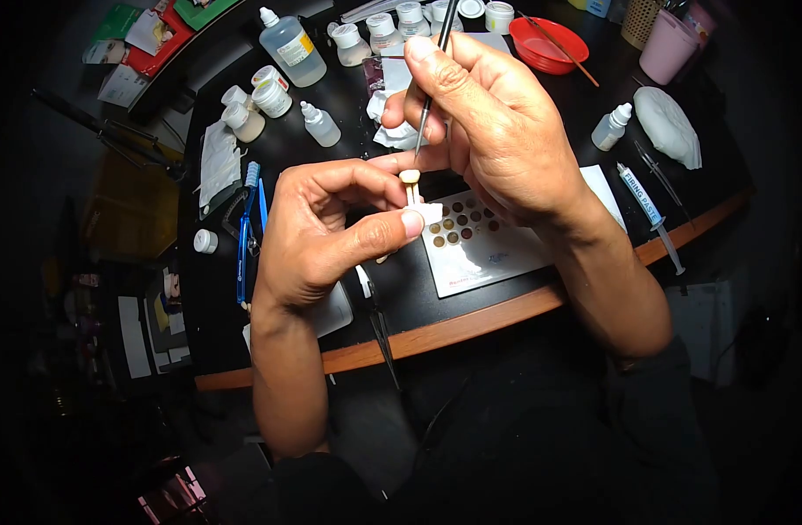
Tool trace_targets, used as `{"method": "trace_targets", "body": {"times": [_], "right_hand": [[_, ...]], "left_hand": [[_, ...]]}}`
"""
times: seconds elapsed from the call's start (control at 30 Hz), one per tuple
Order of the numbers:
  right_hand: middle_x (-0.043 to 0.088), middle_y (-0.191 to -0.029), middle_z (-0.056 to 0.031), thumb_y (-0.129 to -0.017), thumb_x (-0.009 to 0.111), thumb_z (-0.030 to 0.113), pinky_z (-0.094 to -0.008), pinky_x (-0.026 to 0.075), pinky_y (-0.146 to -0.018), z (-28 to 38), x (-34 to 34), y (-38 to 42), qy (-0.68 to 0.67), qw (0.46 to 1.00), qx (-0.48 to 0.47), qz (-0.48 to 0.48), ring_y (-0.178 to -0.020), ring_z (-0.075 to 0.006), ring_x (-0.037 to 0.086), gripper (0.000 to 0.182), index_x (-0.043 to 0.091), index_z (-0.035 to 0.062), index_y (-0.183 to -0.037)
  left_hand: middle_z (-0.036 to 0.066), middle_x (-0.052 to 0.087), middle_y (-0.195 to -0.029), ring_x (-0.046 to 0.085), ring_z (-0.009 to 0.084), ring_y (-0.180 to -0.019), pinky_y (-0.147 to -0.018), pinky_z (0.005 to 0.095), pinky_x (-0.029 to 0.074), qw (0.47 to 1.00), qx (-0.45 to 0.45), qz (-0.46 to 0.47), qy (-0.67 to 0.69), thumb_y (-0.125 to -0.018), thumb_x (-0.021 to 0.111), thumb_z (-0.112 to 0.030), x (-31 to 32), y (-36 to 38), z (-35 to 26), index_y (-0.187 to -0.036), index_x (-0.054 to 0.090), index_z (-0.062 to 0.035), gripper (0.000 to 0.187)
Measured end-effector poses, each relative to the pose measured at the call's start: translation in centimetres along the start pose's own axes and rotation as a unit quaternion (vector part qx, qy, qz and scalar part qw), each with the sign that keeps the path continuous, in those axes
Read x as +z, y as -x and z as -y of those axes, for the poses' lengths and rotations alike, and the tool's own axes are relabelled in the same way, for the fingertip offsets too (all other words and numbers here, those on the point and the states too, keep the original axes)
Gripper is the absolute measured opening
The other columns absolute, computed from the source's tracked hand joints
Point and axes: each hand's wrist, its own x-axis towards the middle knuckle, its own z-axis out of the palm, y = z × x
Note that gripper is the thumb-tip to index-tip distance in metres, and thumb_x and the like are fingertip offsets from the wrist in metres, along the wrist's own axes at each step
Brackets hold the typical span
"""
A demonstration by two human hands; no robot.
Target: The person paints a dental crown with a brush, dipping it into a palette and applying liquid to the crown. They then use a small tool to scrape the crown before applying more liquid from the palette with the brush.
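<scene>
My left hand (322, 227) pinches a small white holder (431, 213) between thumb and fingers. A cream-coloured dental crown (409, 177) sits on top of the holder's thin upright pegs. My right hand (510, 122) grips a slim dark brush (425, 118) like a pen, its handle pointing up. The fine tip comes down right at the upper edge of the crown. Below my right hand lies a white palette (480, 269) with rows of round brown and yellowish colour wells, partly hidden by the hand and wrist.
Beyond my hands stand a large clear bottle (293, 54), a dropper bottle (320, 124), several white jars (383, 32) and a red bowl (541, 54). On the right lie a firing paste syringe (646, 206) and tweezers (661, 175). The bench's wooden edge (436, 337) runs nearest me.
</scene>
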Motion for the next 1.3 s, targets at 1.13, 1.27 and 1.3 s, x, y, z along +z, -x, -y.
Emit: {"method": "trace_targets", "body": {"times": [1.13,1.27,1.3], "right_hand": [[0.059,-0.071,-0.0049,-0.105,0.052,0.032,-0.0267,0.062,-0.064,-0.01,-0.24,0.05,0.128,0.99,-0.061,0.028,-0.075,-0.0114,0.067,0.036,0.057,0.0016,-0.087],[0.059,-0.071,-0.0048,-0.105,0.052,0.032,-0.0265,0.062,-0.064,0.12,-0.22,0.15,0.129,0.99,-0.055,0.026,-0.075,-0.0113,0.067,0.036,0.057,0.0015,-0.087],[0.059,-0.071,-0.0048,-0.104,0.052,0.033,-0.0265,0.062,-0.064,0.13,-0.21,0.14,0.126,0.99,-0.053,0.025,-0.074,-0.0111,0.067,0.036,0.057,0.0014,-0.087]], "left_hand": [[0.005,0.067,-0.075,0.064,0.0097,-0.072,-0.106,0.0405,0.041,0.998,0.021,-0.006,-0.052,-0.075,0.078,-0.006,-0.15,-0.16,0.29,-0.085,0.07,0.0025,0.016],[0.004,0.066,-0.07,0.062,0.0083,-0.068,-0.113,0.047,0.039,0.999,0.035,-0.005,-0.032,-0.077,0.079,-0.003,0.09,-0.22,0.27,-0.084,0.07,0.0035,0.014],[0.004,0.066,-0.07,0.063,0.0084,-0.068,-0.113,0.0472,0.038,0.999,0.034,-0.002,-0.037,-0.077,0.079,-0.004,0.02,-0.21,0.27,-0.084,0.07,0.0036,0.014]]}}
